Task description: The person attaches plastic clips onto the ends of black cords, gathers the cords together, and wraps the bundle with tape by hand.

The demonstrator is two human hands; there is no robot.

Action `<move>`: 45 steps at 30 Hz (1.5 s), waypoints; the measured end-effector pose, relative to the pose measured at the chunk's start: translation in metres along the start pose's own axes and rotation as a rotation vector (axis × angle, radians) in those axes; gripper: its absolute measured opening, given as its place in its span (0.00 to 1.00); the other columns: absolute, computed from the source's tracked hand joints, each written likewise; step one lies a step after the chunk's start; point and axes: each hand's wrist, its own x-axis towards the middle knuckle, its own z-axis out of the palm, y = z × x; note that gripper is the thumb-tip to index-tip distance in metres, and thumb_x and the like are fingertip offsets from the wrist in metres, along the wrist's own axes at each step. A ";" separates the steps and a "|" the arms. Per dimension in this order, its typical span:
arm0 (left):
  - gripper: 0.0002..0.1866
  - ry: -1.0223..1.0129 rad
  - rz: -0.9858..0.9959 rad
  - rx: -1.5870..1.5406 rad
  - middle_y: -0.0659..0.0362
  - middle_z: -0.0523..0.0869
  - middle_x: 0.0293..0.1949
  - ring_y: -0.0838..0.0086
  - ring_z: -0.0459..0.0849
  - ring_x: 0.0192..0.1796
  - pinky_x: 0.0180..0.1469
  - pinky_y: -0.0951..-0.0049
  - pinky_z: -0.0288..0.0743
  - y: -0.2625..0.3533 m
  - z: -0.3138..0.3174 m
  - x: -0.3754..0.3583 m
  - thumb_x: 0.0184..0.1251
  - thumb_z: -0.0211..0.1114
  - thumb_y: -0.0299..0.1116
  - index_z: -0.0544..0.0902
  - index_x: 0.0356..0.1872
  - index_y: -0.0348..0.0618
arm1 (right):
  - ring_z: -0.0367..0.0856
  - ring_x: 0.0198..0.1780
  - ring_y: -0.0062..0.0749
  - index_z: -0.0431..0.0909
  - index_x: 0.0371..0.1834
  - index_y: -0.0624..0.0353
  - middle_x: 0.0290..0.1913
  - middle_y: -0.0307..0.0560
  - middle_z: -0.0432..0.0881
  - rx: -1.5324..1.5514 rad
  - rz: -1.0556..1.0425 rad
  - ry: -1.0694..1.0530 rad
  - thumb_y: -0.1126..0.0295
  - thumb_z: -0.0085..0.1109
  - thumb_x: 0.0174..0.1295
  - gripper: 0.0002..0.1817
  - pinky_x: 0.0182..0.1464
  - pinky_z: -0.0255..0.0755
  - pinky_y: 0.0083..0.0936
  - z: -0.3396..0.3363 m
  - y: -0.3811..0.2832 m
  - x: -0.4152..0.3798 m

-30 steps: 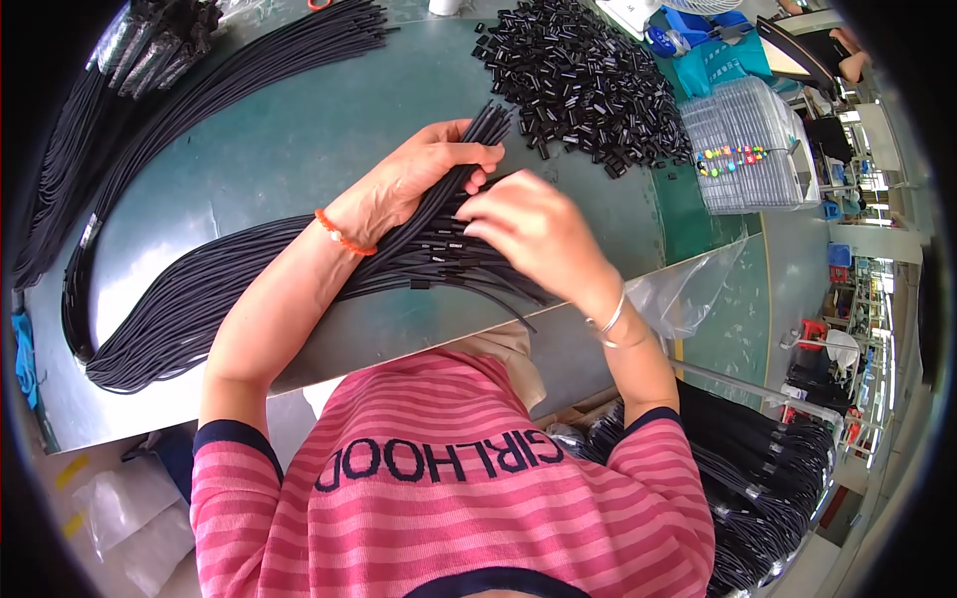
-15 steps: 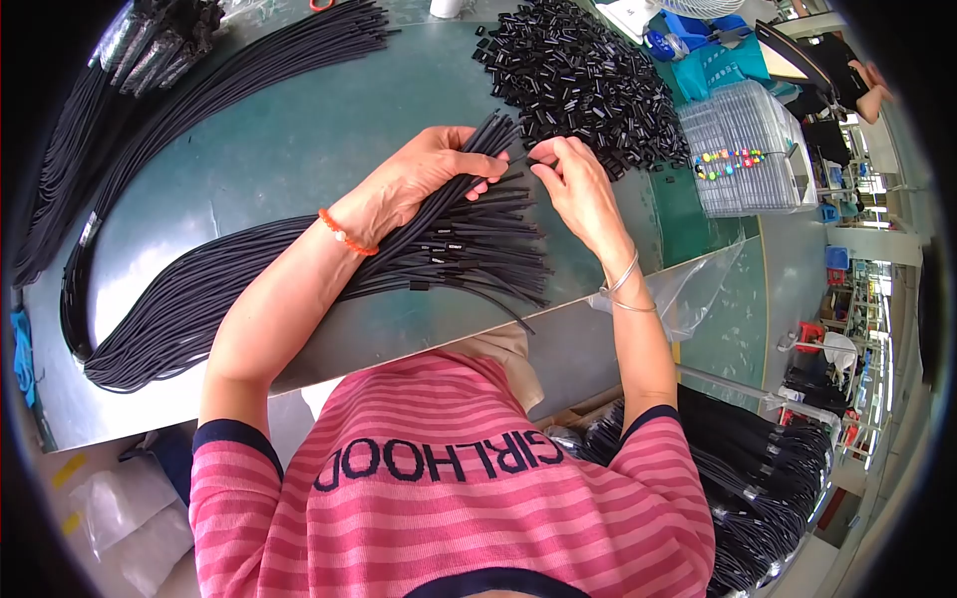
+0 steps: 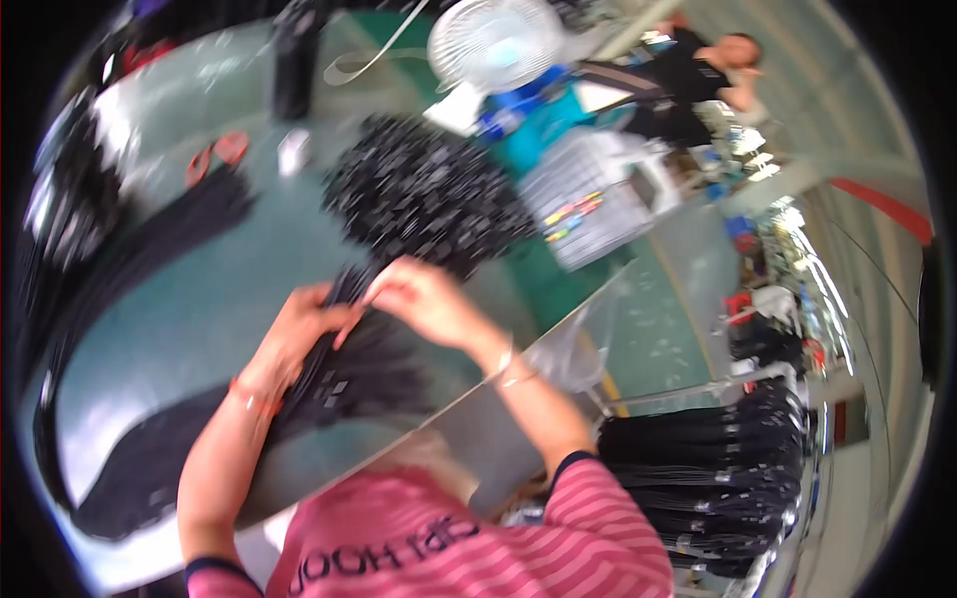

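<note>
Black cords point(image 3: 347, 284) in left hand point(image 3: 304, 324), right hand point(image 3: 423, 302) beside

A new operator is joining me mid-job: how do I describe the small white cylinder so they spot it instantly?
On the green worktable, find the big pile of small black pieces. Just left of it in the picture sits the small white cylinder. Its pale colour sets it apart from that black pile and from the tall dark object beyond it.
</note>
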 end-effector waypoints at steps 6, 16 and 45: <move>0.04 0.031 -0.045 -0.229 0.60 0.82 0.28 0.78 0.78 0.27 0.32 0.79 0.72 -0.002 -0.003 -0.001 0.60 0.66 0.23 0.79 0.34 0.38 | 0.81 0.39 0.36 0.77 0.35 0.60 0.34 0.44 0.81 -0.058 0.040 -0.002 0.74 0.63 0.60 0.05 0.44 0.75 0.31 0.011 -0.019 -0.002; 0.08 0.106 0.003 -0.115 0.62 0.78 0.27 0.79 0.75 0.24 0.28 0.79 0.69 -0.003 -0.002 -0.003 0.65 0.64 0.26 0.73 0.40 0.42 | 0.76 0.49 0.39 0.77 0.45 0.60 0.45 0.47 0.78 -0.513 -0.426 -0.111 0.64 0.63 0.59 0.15 0.53 0.70 0.35 0.080 -0.038 -0.031; 0.08 0.188 0.188 0.049 0.66 0.70 0.22 0.80 0.67 0.15 0.16 0.78 0.59 0.085 -0.015 -0.027 0.74 0.60 0.37 0.73 0.42 0.46 | 0.73 0.52 0.43 0.68 0.62 0.73 0.51 0.52 0.75 -0.851 -0.444 -0.069 0.31 0.50 0.58 0.49 0.59 0.68 0.34 0.055 -0.013 -0.033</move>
